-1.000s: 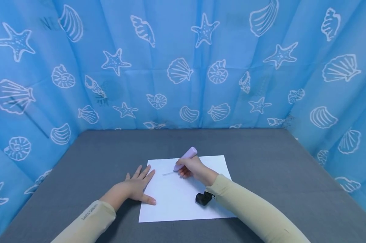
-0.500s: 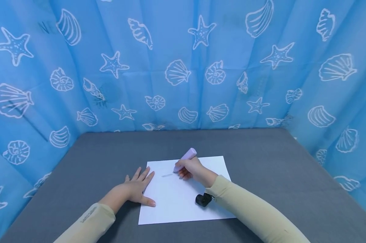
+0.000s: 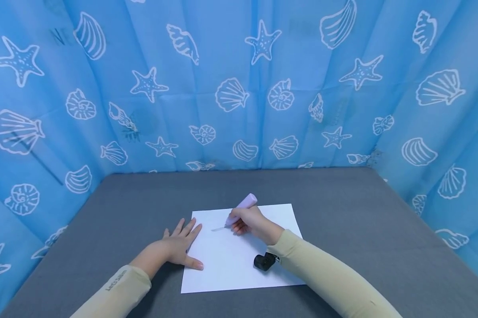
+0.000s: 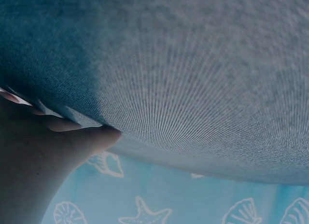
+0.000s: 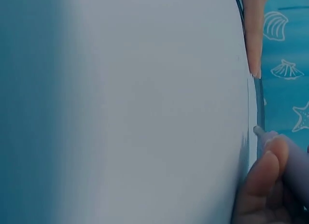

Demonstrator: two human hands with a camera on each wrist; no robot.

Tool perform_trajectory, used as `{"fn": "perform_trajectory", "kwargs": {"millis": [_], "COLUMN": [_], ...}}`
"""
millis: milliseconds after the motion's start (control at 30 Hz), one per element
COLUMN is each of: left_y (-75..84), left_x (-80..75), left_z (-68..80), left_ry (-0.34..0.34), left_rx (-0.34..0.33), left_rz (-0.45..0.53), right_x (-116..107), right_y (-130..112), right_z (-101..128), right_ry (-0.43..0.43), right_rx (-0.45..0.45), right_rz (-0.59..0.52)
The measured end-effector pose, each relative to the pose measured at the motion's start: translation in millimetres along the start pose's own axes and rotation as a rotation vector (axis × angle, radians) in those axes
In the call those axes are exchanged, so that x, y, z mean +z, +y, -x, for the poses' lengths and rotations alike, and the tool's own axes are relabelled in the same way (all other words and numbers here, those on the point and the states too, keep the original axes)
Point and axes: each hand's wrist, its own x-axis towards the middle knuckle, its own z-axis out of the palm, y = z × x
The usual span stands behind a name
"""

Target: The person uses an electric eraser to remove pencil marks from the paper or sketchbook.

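Note:
A sheet of white paper (image 3: 223, 269) lies on the grey table. My left hand (image 3: 179, 247) rests with fingers spread on the paper's left edge; its thumb lies on the sheet. My right hand (image 3: 252, 222) pinches a thick lilac marker (image 3: 246, 202), slanted with its upper end to the right. In the head view the marker's tip meets the right end of a short grey line (image 3: 218, 229) on the paper. From the right wrist, the marker's grey tip (image 5: 258, 130) shows beyond the fingertips (image 5: 263, 173). The left wrist view shows part of the left hand (image 4: 63, 142) and the tabletop.
A black wrist camera (image 3: 264, 261) hangs below the right sleeve, over the paper. Grey cloth covers the table (image 3: 342, 212) around the sheet. A blue curtain (image 3: 239, 123) with white shells and starfish stands behind the table and along its sides.
The right hand and marker have shifted slightly left and down along the grey line. The left hand keeps its place on the paper. The head view has tilted a little.

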Motion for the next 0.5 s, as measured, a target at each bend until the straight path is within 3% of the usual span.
{"fn": "perform_trajectory", "kwargs": {"millis": [500], "left_y": [0.3], "left_x": [0.7], "left_z": [-1.7], "left_ry": [0.007], "left_rx": [-0.010], "left_rz": [-0.026], "right_x": [5.5], "right_y": [-0.9], "right_z": [-1.9], "right_ry": [0.048], "right_rx": [0.030], "right_rz": [0.068]}}
